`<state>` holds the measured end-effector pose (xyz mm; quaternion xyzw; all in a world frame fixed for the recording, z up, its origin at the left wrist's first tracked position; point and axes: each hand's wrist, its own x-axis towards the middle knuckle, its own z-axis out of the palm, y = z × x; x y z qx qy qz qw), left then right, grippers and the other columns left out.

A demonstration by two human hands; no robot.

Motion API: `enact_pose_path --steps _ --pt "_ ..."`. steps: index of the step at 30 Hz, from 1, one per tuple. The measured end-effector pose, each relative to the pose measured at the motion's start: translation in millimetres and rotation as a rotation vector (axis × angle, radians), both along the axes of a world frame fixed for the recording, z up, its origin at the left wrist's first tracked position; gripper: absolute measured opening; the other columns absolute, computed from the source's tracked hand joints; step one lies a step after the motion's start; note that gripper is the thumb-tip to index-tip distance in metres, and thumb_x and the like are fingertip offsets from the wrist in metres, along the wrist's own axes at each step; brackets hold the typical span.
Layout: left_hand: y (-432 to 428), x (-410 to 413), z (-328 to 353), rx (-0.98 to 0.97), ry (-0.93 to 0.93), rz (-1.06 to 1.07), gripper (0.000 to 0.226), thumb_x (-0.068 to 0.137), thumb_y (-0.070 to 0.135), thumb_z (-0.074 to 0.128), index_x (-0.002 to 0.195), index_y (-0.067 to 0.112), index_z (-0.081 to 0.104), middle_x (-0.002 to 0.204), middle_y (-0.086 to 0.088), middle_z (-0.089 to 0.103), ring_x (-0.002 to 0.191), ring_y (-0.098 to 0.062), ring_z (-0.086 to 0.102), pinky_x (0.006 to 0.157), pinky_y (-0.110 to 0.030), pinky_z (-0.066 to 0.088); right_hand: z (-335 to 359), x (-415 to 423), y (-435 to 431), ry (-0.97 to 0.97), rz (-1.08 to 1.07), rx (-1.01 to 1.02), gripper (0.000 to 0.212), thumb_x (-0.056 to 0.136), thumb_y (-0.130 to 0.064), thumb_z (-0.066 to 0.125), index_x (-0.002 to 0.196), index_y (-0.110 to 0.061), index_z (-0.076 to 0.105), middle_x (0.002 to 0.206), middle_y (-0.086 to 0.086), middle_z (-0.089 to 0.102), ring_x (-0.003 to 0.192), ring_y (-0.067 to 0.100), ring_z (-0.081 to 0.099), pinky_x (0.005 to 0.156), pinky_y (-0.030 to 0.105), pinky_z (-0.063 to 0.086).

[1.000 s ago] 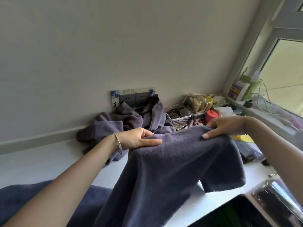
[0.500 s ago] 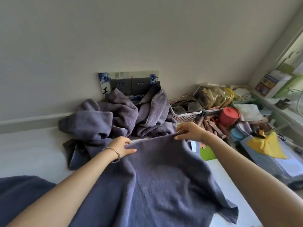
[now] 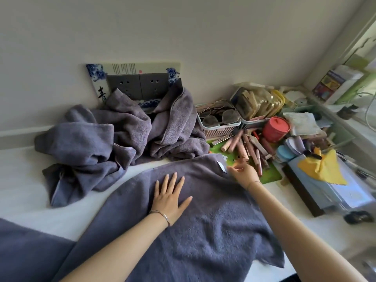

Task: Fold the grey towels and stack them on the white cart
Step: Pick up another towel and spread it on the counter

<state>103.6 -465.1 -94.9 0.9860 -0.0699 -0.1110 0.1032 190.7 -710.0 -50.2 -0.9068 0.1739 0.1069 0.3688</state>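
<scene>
On the white table (image 3: 26,192) in front of me a grey towel (image 3: 203,231) lies spread out, its near part running off the bottom of the view. I have my left hand (image 3: 169,197) pressed flat on it, palm down, fingers straight and spread, holding nothing; a thin bracelet (image 3: 162,215) sits on that wrist. My right hand (image 3: 243,171) is at the towel's far right corner, just beside a small white tag (image 3: 222,168) on the hem. Its fingers look loosely extended, and from this angle I cannot tell whether they pinch the edge or only touch it.

Behind the spread towel, against the wall, a heap of crumpled grey towels (image 3: 114,143) is piled up, partly covering a grey double socket (image 3: 138,86) set in a blue-and-white patterned frame. Another stretch of grey cloth (image 3: 26,253) fills the lower left corner; whether it is a separate towel I cannot say.

To the right of the heap stands a small basket (image 3: 220,129) with glasses in it, then a second basket with packets (image 3: 258,102), a red lidded pot (image 3: 275,129), and a scatter of pink cosmetic tubes (image 3: 247,147) lying on a green mat (image 3: 270,174). Further right a yellow cloth (image 3: 322,169) lies over a stack of papers and boxes.
</scene>
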Motion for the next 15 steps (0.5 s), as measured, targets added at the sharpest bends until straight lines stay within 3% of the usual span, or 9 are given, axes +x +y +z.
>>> enact_pose_path --steps 2,6,10,13,15 --pt "-4 -8 -12 0.01 -0.032 0.014 0.079 0.089 0.068 -0.001 0.143 0.02 0.031 0.147 -0.01 0.039 0.135 -0.031 0.032 0.108 -0.051 0.014 -7 -3 10 -0.007 0.01 0.003 0.041 0.087 -0.035 0.064 0.081 0.006 0.067 0.076 0.021 0.062 0.073 0.024 0.051 0.067 0.031 0.035" --pt "-2 -10 -16 0.007 -0.07 0.014 0.068 0.093 0.063 0.006 0.141 0.023 0.034 0.144 -0.008 0.045 0.133 -0.028 0.032 0.106 -0.051 0.017 -15 -11 19 -0.161 -0.005 0.051 0.035 0.09 -0.026 0.061 0.06 -0.011 0.051 0.058 0.003 0.042 0.064 0.02 0.039 0.051 0.027 0.025" --pt "-9 -8 -14 0.003 -0.073 -0.07 0.065 0.094 0.06 0.007 0.144 0.024 0.03 0.147 -0.005 0.04 0.136 -0.026 0.032 0.107 -0.046 0.015 -1 -11 -5 -0.432 -0.165 0.103 0.015 0.09 -0.018 0.06 0.077 -0.013 0.055 0.059 -0.001 0.045 0.06 0.017 0.04 0.057 0.027 0.028" --pt "-25 -2 -15 0.002 -0.082 -0.09 0.062 0.095 0.059 0.007 0.146 0.028 0.025 0.148 -0.003 0.038 0.135 -0.026 0.039 0.107 -0.045 0.013 5 1 -29 -0.378 -0.142 -0.049 0.017 0.088 -0.025 0.064 0.076 -0.013 0.062 0.067 0.005 0.052 0.067 0.021 0.046 0.062 0.028 0.03" --pt "-33 6 -13 -0.003 -0.084 -0.101 0.068 0.091 0.064 -0.002 0.148 0.03 0.013 0.154 -0.001 0.024 0.141 -0.027 0.025 0.11 -0.047 0.006 1 6 -41 -0.296 -0.138 -0.077 0.018 0.088 -0.028 0.063 0.083 -0.011 0.068 0.075 0.008 0.059 0.072 0.021 0.05 0.066 0.027 0.033"
